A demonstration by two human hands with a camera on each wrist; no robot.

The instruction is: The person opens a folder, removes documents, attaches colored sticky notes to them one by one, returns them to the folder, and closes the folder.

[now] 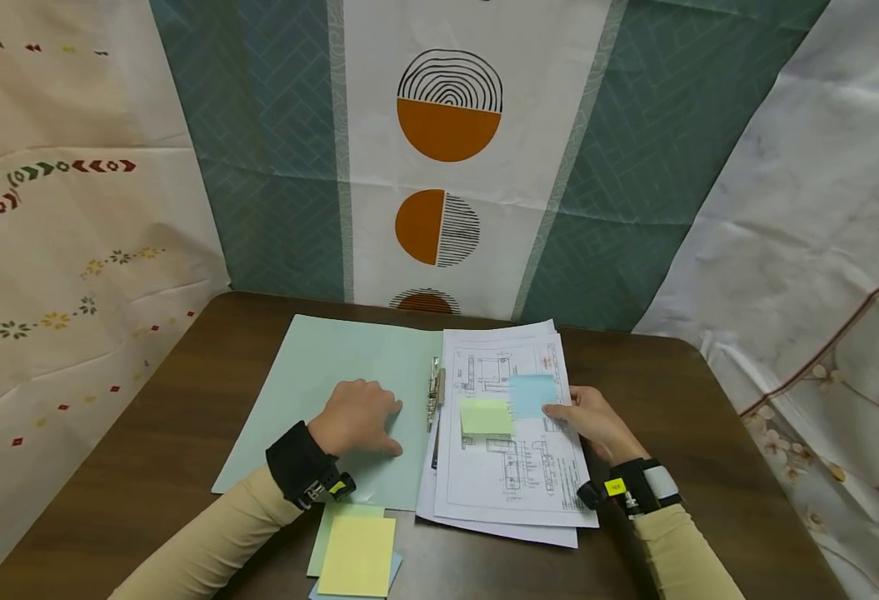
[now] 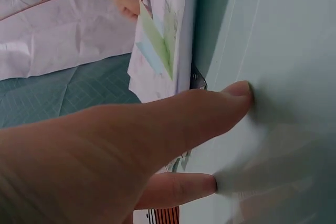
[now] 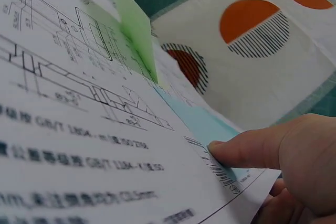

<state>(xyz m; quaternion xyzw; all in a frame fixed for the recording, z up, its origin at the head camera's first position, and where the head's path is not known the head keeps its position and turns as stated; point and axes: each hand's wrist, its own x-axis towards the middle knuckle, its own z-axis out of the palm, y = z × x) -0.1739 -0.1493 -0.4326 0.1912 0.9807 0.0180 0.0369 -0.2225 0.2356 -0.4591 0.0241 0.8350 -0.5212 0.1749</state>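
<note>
A pale green folder (image 1: 357, 350) lies spread on the table, and a metal clip (image 1: 433, 396) runs along its spine. On its left cover rests my left hand (image 1: 355, 417), thumb and fingers extended, holding nothing. Printed drawing sheets (image 1: 476, 492) lie over the right half. A blue sticky note (image 1: 531, 393) and a light green sticky note (image 1: 486, 415) are on the top sheet; the green one's lower part stands up in the right wrist view. My right hand (image 1: 596, 421) pinches the sheets' right edge, thumb on the blue note, other fingers partly hidden beneath.
At the table's front, below the folder, lie a yellow sticky pad (image 1: 357, 554), a green one (image 1: 322, 542) partly under it, and a blue one (image 1: 396, 567) peeking out. Patterned cloths (image 1: 282, 167) hang behind and beside the brown table (image 1: 679, 433).
</note>
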